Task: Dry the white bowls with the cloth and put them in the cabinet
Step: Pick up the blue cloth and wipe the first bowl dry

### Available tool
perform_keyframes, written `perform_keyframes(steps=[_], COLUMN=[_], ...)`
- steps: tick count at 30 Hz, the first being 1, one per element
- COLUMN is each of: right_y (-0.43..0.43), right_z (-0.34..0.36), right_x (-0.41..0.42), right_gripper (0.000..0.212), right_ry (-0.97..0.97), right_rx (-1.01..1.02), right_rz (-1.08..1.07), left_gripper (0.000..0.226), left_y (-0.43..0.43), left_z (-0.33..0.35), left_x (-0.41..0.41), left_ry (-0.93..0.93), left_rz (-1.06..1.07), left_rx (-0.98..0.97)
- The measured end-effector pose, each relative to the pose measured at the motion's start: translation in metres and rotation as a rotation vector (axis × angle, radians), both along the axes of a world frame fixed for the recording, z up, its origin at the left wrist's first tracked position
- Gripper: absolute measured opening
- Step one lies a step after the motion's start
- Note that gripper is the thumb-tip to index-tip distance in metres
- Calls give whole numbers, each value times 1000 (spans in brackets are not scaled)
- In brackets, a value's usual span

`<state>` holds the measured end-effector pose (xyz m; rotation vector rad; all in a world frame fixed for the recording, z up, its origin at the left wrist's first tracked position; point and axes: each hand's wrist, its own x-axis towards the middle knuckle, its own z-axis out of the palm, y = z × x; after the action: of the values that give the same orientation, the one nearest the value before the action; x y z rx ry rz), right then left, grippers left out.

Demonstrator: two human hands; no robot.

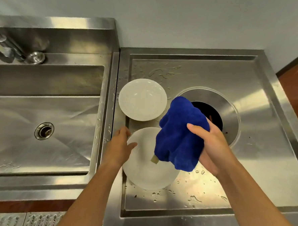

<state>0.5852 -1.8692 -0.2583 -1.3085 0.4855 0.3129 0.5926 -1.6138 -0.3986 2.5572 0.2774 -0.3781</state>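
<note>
Two white bowls rest on the wet steel counter [227, 187]. The far bowl [142, 99] stands alone and untouched. At the left rim of the near bowl [146, 172] is my left hand [120, 146], thumb over the edge and fingers behind it. My right hand [210, 144] grips a bunched blue cloth [180, 134], which hangs over the near bowl's right side and hides part of it. A small tan tag [154, 159] dangles from the cloth into the bowl. No cabinet is in view.
A deep steel sink [39, 116] with a drain [44, 130] lies to the left, a tap [4, 49] at its back corner. A round waste hole [212, 116] opens in the counter behind the cloth. Water drops dot the counter. Wall behind; floor at right.
</note>
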Motion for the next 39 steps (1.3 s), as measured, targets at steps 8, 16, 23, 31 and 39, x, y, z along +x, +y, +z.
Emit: perform_keyframes(steps=[8,16,23,31,39], right_y=[11,16,26,43,33], right_z=[-2,-4,19,64,91], right_x=[9,3,5,23,23], right_gripper=[26,16,14,28,37], right_ry=[-39,-79,-266,-521,-721], right_rx=[-110,-211,-304,-327,-317], right_rz=[68,118,110,1,-324], left_gripper=[33,16,26,74,80], left_y=[-1,12,32,-3,-21], left_z=[6,38,74,124,137], left_x=[-1,3,-1,20,31], left_ry=[-27,23,-154,50,-8], left_rz=[2,-190,45,218,311], left_rx=[2,-41,-453,-1309,-1471])
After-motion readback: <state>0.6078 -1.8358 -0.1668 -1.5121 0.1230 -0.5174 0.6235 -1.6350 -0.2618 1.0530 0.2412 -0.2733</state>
